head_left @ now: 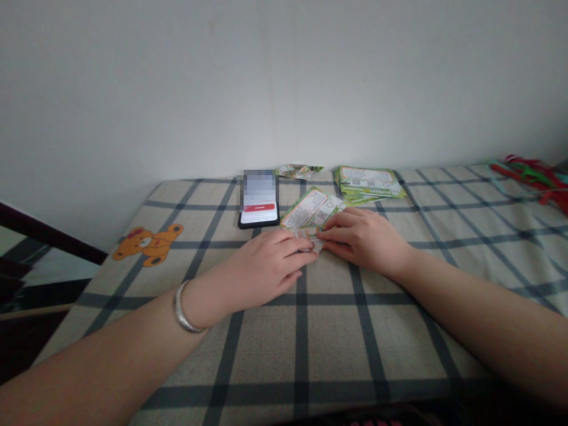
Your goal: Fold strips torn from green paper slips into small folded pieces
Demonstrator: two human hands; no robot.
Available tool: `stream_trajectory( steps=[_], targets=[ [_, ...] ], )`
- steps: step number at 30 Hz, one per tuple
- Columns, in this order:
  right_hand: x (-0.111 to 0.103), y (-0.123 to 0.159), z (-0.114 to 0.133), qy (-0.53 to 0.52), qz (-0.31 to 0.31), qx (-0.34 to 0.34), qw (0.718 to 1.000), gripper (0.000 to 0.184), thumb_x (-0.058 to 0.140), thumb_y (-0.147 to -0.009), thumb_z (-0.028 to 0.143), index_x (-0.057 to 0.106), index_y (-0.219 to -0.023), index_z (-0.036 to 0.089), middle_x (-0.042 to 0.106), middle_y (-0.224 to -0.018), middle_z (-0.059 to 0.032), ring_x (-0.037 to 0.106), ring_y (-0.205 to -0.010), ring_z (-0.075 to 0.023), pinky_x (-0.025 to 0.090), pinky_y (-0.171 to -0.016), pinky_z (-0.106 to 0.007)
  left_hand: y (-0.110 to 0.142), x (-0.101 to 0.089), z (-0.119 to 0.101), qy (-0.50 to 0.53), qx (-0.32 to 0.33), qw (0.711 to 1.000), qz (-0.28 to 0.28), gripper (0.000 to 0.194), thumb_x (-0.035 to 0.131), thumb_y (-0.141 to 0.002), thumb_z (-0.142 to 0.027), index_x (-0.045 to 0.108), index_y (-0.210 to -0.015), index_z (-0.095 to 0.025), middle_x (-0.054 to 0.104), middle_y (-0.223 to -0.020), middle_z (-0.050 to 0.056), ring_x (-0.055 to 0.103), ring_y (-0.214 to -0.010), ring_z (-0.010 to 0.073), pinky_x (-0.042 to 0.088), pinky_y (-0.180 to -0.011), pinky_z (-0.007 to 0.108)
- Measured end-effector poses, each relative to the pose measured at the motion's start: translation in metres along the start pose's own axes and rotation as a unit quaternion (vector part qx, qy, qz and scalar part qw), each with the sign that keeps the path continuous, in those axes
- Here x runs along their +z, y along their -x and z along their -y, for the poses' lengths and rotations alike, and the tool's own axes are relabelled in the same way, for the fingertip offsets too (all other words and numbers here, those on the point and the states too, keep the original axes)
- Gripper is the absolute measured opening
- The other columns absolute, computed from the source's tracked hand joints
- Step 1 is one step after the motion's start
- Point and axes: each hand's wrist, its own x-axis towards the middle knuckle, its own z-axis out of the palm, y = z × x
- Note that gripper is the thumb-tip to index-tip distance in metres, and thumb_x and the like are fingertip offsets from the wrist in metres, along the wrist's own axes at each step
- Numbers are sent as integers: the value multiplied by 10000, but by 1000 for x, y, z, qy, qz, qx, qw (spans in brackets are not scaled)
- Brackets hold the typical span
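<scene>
A green-and-white printed leaflet [313, 208] lies slanted on the cloth just beyond my hands, with orange borders and a small square code on it. Nearer to me, a smaller strip of printed paper [309, 235] is under my fingers; whether it joins the leaflet I cannot tell. My left hand [277, 260], with a silver bangle on the wrist, presses the strip from the left with closed fingers. From the right, my right hand [366, 236] pinches the strip's other end. The fingertips of both hands nearly meet and hide much of the paper.
A phone [258, 218] with a lit screen lies left of the leaflet. Against the wall are a folded printed paper [299, 171] and a stack of leaflets [368, 180]. Red and green strips [539, 180] lie far right. The checked tablecloth [266, 349] carries a bear picture [148, 242].
</scene>
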Motion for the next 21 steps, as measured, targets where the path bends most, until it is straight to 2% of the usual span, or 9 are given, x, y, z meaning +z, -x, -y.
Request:
stream_trajectory(
  steps=[13,21],
  targets=[
    [1,0,2,3,-12,-6,1000,250,528,-933,336,732,-1016,218,685,-992,-64,591,-877,-201,448,-752,-331,0,0,0,-4,-9,1000,2,344,546,-903,-227,569,-1241,-165,608,-1285,26,510,-1160,226,418,-1041,412],
    [-6,0,8,-3,5,-41,999,207,530,-920,231,730,-895,179,684,-908,-75,581,-880,-196,460,-756,-325,-2,-2,-3,-22,-8,1000,-13,343,567,-890,-230,584,-1226,-162,639,-1218,38,524,-1136,220,428,-1023,410]
  ],
)
